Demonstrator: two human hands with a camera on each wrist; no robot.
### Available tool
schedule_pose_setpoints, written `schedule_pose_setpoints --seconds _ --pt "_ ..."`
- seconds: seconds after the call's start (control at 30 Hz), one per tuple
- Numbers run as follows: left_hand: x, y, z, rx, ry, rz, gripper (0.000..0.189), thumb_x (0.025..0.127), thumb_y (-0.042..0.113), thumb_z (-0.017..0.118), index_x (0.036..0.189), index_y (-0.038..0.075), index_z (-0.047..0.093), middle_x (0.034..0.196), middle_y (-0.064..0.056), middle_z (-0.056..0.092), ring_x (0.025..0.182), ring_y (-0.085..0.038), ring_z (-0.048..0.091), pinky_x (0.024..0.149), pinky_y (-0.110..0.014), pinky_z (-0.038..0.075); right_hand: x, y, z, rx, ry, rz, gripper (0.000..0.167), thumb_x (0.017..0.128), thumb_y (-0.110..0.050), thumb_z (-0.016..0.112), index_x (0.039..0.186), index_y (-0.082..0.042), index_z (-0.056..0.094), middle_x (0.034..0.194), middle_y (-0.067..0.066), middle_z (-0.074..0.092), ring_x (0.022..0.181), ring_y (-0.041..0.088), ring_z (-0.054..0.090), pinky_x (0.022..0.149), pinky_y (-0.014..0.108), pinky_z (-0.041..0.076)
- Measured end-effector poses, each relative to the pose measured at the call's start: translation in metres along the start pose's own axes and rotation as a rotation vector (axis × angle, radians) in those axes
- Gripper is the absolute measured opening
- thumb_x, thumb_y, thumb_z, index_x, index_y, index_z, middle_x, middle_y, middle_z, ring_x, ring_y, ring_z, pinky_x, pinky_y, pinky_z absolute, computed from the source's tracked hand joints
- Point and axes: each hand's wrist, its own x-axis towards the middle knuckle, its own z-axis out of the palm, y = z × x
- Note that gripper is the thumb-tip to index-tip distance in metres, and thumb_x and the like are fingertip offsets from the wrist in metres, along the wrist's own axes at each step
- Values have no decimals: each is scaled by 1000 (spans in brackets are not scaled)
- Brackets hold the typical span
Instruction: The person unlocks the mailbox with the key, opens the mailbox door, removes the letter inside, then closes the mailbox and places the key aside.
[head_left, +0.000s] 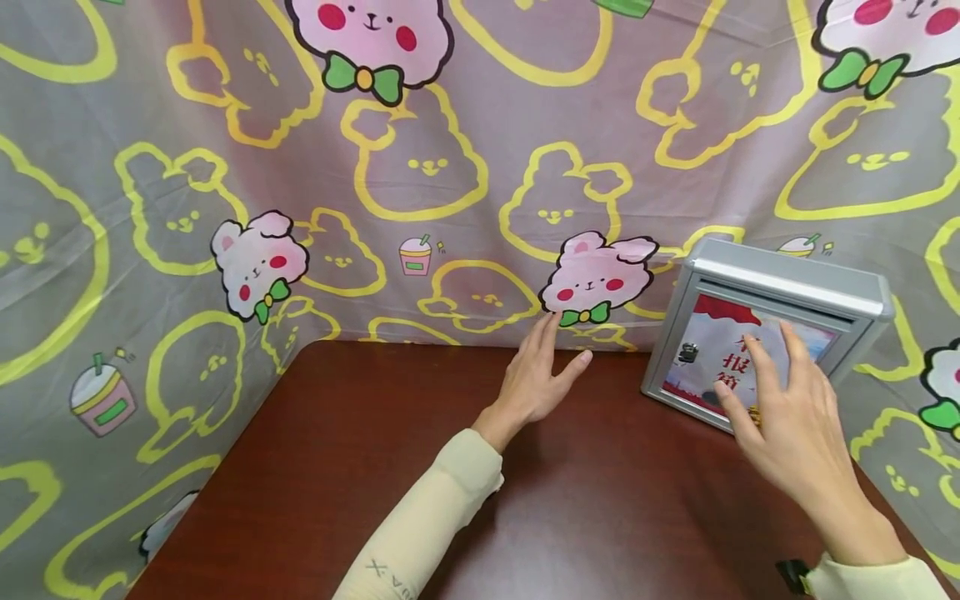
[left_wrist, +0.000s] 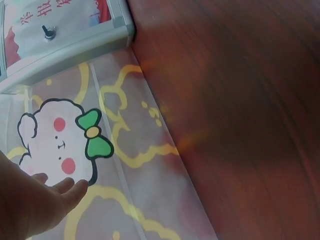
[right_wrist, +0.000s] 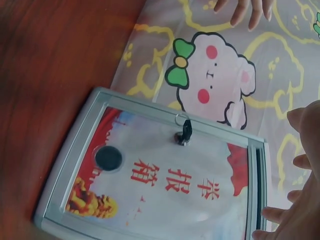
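A grey metal-framed box (head_left: 787, 265) stands upright at the table's back right. Its front panel (right_wrist: 170, 170) carries red characters, a round dark spot and a lock with a key (right_wrist: 186, 131) in it. Along the top of that face runs a narrow slot (head_left: 780, 300). My right hand (head_left: 798, 425) hovers before the panel with fingers spread; whether a fingertip touches the box, I cannot tell. Left of the box, my left hand (head_left: 534, 375) reaches over the table's back part, fingers extended and holding nothing. In the left wrist view, part of the left hand (left_wrist: 37, 205) shows.
The dark red-brown wooden table (head_left: 375, 433) fills the lower middle. A grey cloth (head_left: 487, 167) with yellow outlines and cartoon rabbits hangs behind it and along both sides. A small black object (head_left: 793, 575) lies by the right sleeve (head_left: 873, 581).
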Motion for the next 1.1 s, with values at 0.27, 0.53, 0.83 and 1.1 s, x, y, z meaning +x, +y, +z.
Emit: schedule_pose_setpoints --seconds 0.27,0.53,0.83,1.1 --pt "2 10 15 -66 -43 -8 81 97 74 40 164 35 16 168 6 22 151 -29 31 113 -59 37 -9 8 -7 -13 48 24 65 97 -29 64 152 -4 42 165 25 22 137 62 31 117 71 16" --pt "13 26 27 -93 -75 14 82 98 72 42 165 33 17 168 6 23 153 -22 27 115 -58 36 -12 22 -17 -40 71 94 64 100 -32 60 152 -1 40 164 26 21 138 62 30 109 76 22" --pt "25 36 37 -102 -104 56 82 98 60 55 164 32 17 167 5 26 150 -18 32 110 -57 42 -15 44 -15 -24 115 208 66 97 -24 62 154 -1 38 166 23 18 124 62 42 88 79 29" --pt "37 39 45 -87 -101 67 80 98 51 61 164 34 18 164 6 29 146 -17 39 109 -53 45 -16 57 -12 -16 174 300 69 93 -18 64 155 -5 37 164 18 21 117 60 45 80 75 31"
